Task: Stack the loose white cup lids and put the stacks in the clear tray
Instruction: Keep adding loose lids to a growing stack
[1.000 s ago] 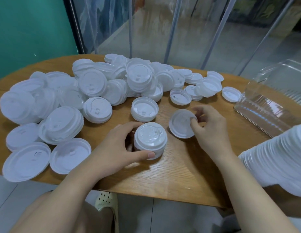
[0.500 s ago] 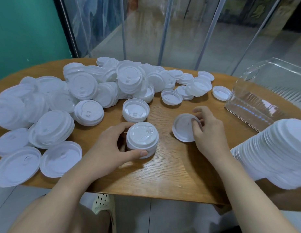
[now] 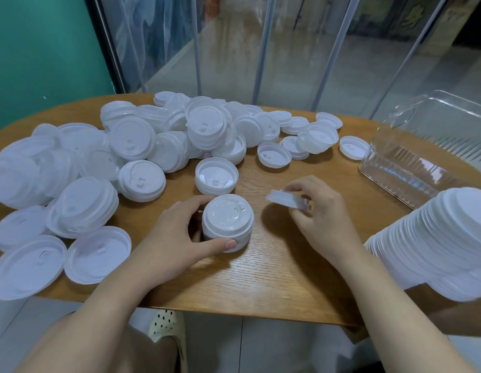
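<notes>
White plastic covers most of the wooden table (image 3: 261, 278) in the head view: a heap of loose lids (image 3: 158, 141) spreads over its left and far side, some lying flat, some already nested in short piles. Near the front edge the left hand (image 3: 177, 238) curls round a small stack (image 3: 227, 223) that stands upright on the wood, thumb at its near side and fingers at its far side. Just beside it, the right hand (image 3: 320, 219) pinches a single lid (image 3: 286, 199) by its rim, raised off the table and tilted, its edge towards the stack. The clear tray (image 3: 422, 157) stands at the right, well apart from both hands, and looks to hold no lids. A long finished stack (image 3: 443, 246) lies on its side at the right edge, outside the tray.

The step in hand seems to be building the small stack, one lid at a time. The next move probably calls for turning the held lid the same way up as the stack's top, centring it above, then pressing it down until it nests, while the left hand steadies the pile.
</notes>
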`<state>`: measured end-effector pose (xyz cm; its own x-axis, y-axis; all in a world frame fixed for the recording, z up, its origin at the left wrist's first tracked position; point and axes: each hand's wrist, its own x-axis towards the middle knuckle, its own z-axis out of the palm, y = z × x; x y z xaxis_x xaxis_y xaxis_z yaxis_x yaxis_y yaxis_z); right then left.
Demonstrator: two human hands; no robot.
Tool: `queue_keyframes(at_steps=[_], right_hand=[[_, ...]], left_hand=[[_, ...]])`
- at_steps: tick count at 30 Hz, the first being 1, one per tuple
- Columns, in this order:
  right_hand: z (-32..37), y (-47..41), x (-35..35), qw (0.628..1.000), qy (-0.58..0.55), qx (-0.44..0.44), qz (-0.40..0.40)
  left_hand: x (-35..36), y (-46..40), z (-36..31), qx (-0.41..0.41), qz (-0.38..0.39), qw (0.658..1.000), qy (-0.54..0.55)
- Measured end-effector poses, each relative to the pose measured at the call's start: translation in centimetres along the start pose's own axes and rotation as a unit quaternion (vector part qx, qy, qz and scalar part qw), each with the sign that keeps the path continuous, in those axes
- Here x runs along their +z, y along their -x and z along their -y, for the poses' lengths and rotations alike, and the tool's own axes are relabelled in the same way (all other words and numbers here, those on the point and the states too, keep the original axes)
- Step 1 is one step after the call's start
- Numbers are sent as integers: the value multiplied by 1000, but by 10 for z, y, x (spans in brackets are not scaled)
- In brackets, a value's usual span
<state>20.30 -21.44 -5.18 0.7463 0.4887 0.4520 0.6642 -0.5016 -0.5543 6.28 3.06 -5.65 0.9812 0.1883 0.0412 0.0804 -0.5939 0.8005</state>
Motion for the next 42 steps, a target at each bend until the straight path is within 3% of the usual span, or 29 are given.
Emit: queue_keyframes(at_steps=[4, 11, 18, 24, 28, 36, 42], right_hand=[[-2, 7, 0, 993, 3, 37, 115], [1, 8, -5, 975, 21, 67, 209], [3, 8, -4, 980, 10, 60, 187], [22, -1, -2, 988, -124, 60, 70], [41, 3, 10, 976, -158, 35, 143], [50, 0, 23, 968, -137, 8, 212], [55, 2, 27, 971, -145, 4, 193]], left_hand=[[0, 0, 0, -2, 2, 1000, 0], [0, 0, -3, -5, -1, 1000, -5], [-1, 0, -1, -6, 2, 1000, -3], [0, -1, 3, -9, -1, 1000, -1], [0, -1, 3, -9, -1, 1000, -2], [1, -1, 5, -1, 1, 1000, -15], [1, -2, 6, -1, 5, 1000, -16]])
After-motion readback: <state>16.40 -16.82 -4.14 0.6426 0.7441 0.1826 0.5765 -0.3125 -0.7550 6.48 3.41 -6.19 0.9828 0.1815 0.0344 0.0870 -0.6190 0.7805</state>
